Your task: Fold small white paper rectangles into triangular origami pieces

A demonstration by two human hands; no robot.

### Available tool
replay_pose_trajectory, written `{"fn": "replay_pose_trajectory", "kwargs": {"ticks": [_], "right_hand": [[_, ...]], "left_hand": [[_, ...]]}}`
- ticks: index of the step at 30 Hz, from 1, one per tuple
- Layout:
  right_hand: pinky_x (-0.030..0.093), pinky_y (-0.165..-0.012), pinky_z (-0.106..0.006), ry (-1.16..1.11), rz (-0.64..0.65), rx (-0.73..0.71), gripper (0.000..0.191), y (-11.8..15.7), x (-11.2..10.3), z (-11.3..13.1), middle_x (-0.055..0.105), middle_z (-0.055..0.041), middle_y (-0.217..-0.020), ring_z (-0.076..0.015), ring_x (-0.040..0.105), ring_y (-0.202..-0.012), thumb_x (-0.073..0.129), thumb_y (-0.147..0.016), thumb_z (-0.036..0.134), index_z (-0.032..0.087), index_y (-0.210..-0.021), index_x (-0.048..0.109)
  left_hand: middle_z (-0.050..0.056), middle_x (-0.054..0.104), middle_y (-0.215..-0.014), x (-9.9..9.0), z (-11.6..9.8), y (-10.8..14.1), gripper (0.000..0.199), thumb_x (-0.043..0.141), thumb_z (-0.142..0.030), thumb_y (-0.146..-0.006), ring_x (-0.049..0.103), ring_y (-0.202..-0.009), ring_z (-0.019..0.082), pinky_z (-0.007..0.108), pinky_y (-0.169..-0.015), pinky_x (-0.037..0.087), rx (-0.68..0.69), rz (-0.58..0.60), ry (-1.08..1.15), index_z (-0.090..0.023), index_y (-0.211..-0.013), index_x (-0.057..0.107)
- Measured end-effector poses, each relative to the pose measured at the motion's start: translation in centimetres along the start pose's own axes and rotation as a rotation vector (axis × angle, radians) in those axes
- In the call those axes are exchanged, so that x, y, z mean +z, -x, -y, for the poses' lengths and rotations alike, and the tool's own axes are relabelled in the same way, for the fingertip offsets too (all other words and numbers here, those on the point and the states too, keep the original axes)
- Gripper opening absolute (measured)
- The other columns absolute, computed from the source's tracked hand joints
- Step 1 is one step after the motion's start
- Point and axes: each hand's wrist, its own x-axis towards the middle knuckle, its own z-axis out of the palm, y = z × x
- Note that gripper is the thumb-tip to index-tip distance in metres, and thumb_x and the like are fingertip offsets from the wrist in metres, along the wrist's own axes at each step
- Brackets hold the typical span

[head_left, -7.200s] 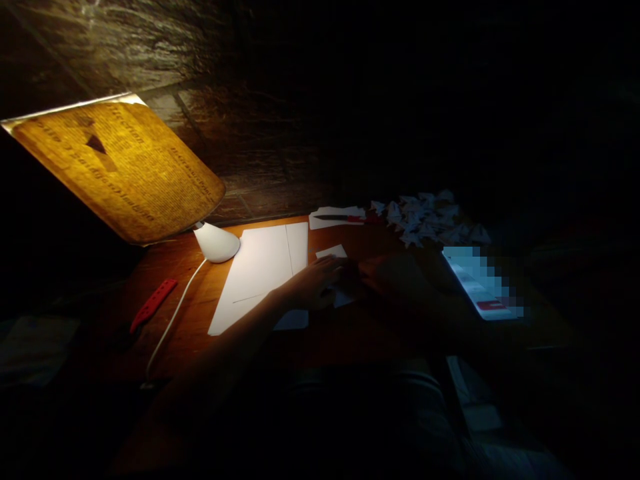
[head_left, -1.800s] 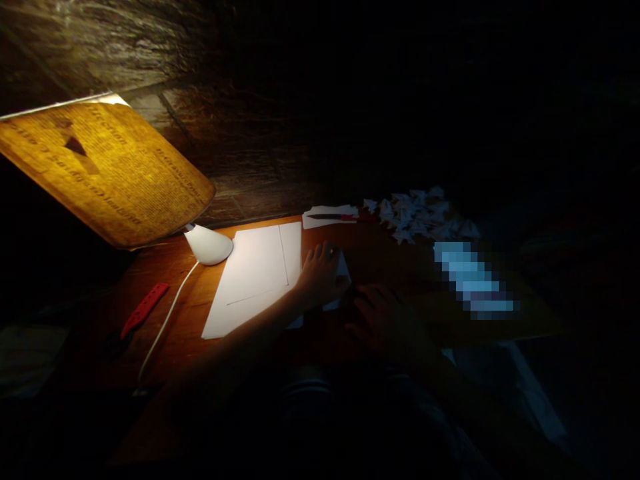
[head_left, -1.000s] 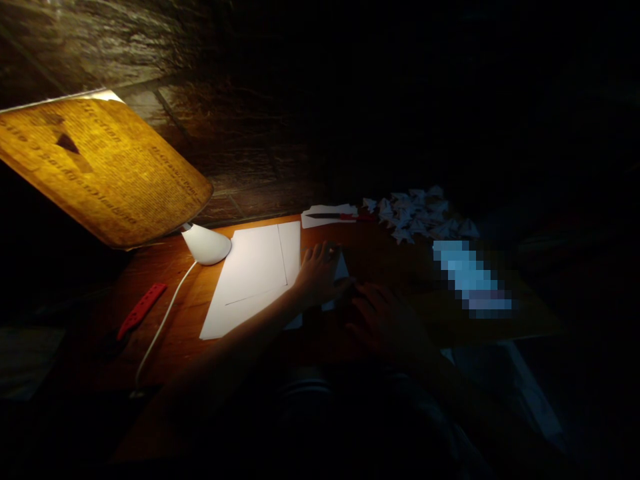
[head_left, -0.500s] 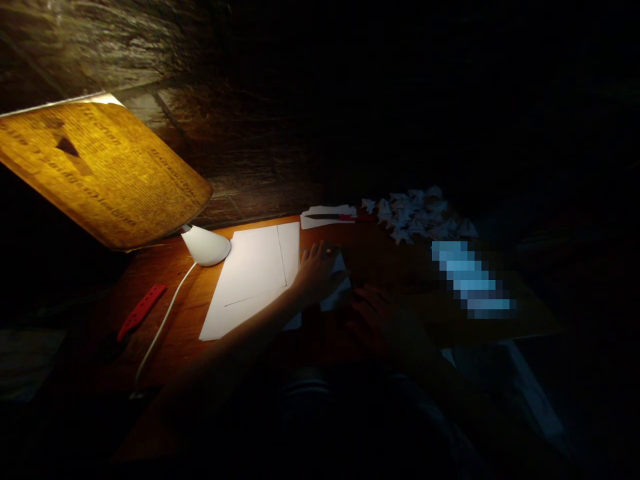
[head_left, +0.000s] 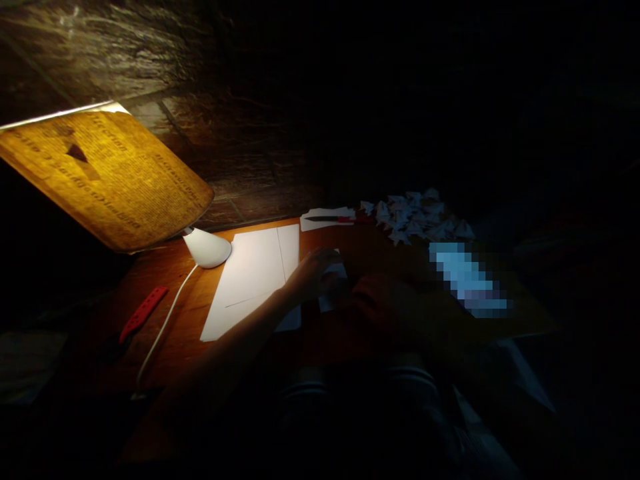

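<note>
A small piece of white paper (head_left: 334, 293) lies on the wooden table between my two hands. Over its upper left part reaches my left hand (head_left: 313, 270), its fingers dim and blurred. My right hand (head_left: 375, 297) rests in deep shadow just right of the paper, its fingers looking bent; whether it touches the paper is too dark to tell. A stack of large white sheets (head_left: 255, 267) with two thin lines on the top one lies under and left of my left forearm.
A lamp with a printed shade (head_left: 115, 180) and white base (head_left: 207, 248) stands left, its cord running forward past a red-handled tool (head_left: 144, 312). Behind are a knife (head_left: 327, 219) on paper pieces and several folded paper shapes (head_left: 410, 217). A pixelated bright object (head_left: 467, 279) lies right.
My left hand's fingers have drawn in and lowered over the small paper. My right hand's fingers, spread before, are now more bent. The view has shifted slightly.
</note>
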Motion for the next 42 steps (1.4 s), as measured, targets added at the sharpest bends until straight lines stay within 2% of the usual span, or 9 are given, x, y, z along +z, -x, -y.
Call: {"fn": "replay_pose_trajectory", "kwargs": {"ticks": [2, 4, 10, 15, 21, 26, 30, 36, 42], "right_hand": [[0.046, -0.079, -0.030, 0.021, 0.012, 0.093, 0.019, -1.9, -1.3, -0.3, 0.078, -0.0071, -0.107, -0.0202, 0.070, -0.093, 0.060, -0.103, 0.029, 0.021, -0.108, 0.077], [0.044, -0.077, -0.030, 0.100, 0.019, 0.144, 0.022, -4.0, -2.2, -0.6, 0.079, -0.0077, -0.110, -0.0215, 0.071, -0.094, 0.058, -0.103, 0.030, 0.021, -0.111, 0.077], [0.046, -0.078, -0.033, 0.307, 0.081, 0.105, 0.030, -8.1, -2.2, -1.1, 0.078, -0.0121, -0.118, -0.0263, 0.073, -0.101, 0.049, -0.104, 0.026, 0.017, -0.115, 0.076], [0.048, -0.081, -0.034, 0.334, 0.104, 0.089, 0.028, -7.8, -2.3, -1.2, 0.078, -0.0122, -0.119, -0.0269, 0.072, -0.105, 0.052, -0.102, 0.024, 0.016, -0.116, 0.075], [0.047, -0.078, -0.032, 0.356, 0.125, 0.058, 0.027, -7.4, -2.6, -1.0, 0.079, -0.0118, -0.118, -0.0268, 0.074, -0.101, 0.055, -0.102, 0.024, 0.018, -0.116, 0.076], [0.047, -0.074, -0.032, 0.396, 0.121, 0.056, 0.030, -7.3, -2.6, -0.4, 0.081, -0.0132, -0.110, -0.0266, 0.076, -0.095, 0.050, -0.104, 0.021, 0.016, -0.112, 0.078], [0.046, -0.072, -0.031, 0.391, 0.104, 0.039, 0.032, -7.0, -2.3, -0.3, 0.081, -0.0135, -0.107, -0.0245, 0.076, -0.092, 0.047, -0.106, 0.021, 0.017, -0.111, 0.078], [0.048, -0.071, -0.033, 0.406, 0.144, 0.058, 0.033, -6.5, -2.4, 0.1, 0.081, -0.0154, -0.103, -0.0278, 0.077, -0.090, 0.047, -0.104, 0.016, 0.015, -0.108, 0.080], [0.049, -0.072, -0.033, 0.401, 0.210, 0.042, 0.031, -5.7, -2.8, 1.0, 0.081, -0.0147, -0.104, -0.0283, 0.077, -0.092, 0.049, -0.103, 0.015, 0.016, -0.108, 0.080]], "left_hand": [[0.010, 0.073, -0.122, 0.0, 0.3, -0.1, 0.040, 0.061, -0.006, -0.079, 0.065, -0.119, 0.029, 0.051, -0.107, 0.053, 0.013, 0.022, -0.001, -0.019, -0.115, 0.071], [0.012, 0.072, -0.125, -0.1, 0.3, -0.1, 0.044, 0.061, -0.005, -0.076, 0.064, -0.121, 0.030, 0.052, -0.108, 0.052, 0.021, 0.033, -0.007, -0.019, -0.117, 0.070], [0.014, 0.067, -0.135, -0.4, -0.2, 0.1, 0.046, 0.061, -0.011, -0.082, 0.061, -0.127, 0.033, 0.056, -0.108, 0.052, 0.001, 0.040, -0.038, -0.020, -0.127, 0.066], [0.015, 0.069, -0.131, -0.1, -0.2, 0.0, 0.041, 0.061, -0.012, -0.082, 0.061, -0.125, 0.035, 0.058, -0.109, 0.051, -0.045, 0.044, -0.061, -0.019, -0.122, 0.068], [0.019, 0.060, -0.150, -0.7, -0.5, -0.1, 0.064, 0.063, -0.011, -0.077, 0.055, -0.136, 0.037, 0.056, -0.117, 0.047, -0.041, 0.057, -0.041, -0.012, -0.141, 0.059], [0.015, 0.059, -0.153, -0.9, -0.9, 0.0, 0.076, 0.063, -0.008, -0.075, 0.054, -0.137, 0.037, 0.059, -0.117, 0.046, -0.076, 0.093, -0.074, -0.020, -0.150, 0.054], [0.016, 0.052, -0.159, -1.0, -1.0, 0.0, 0.073, 0.063, -0.008, -0.074, 0.052, -0.139, 0.038, 0.061, -0.118, 0.044, -0.089, 0.115, -0.080, -0.017, -0.147, 0.057], [0.013, 0.060, -0.152, -0.9, -0.8, 0.0, 0.072, 0.063, -0.005, -0.071, 0.053, -0.139, 0.035, 0.057, -0.119, 0.044, -0.081, 0.100, -0.045, -0.018, -0.142, 0.060], [0.014, 0.059, -0.154, -0.5, -0.3, 0.1, 0.070, 0.065, -0.002, -0.067, 0.054, -0.138, 0.035, 0.060, -0.117, 0.045, -0.038, 0.103, -0.038, -0.018, -0.134, 0.063]]}}
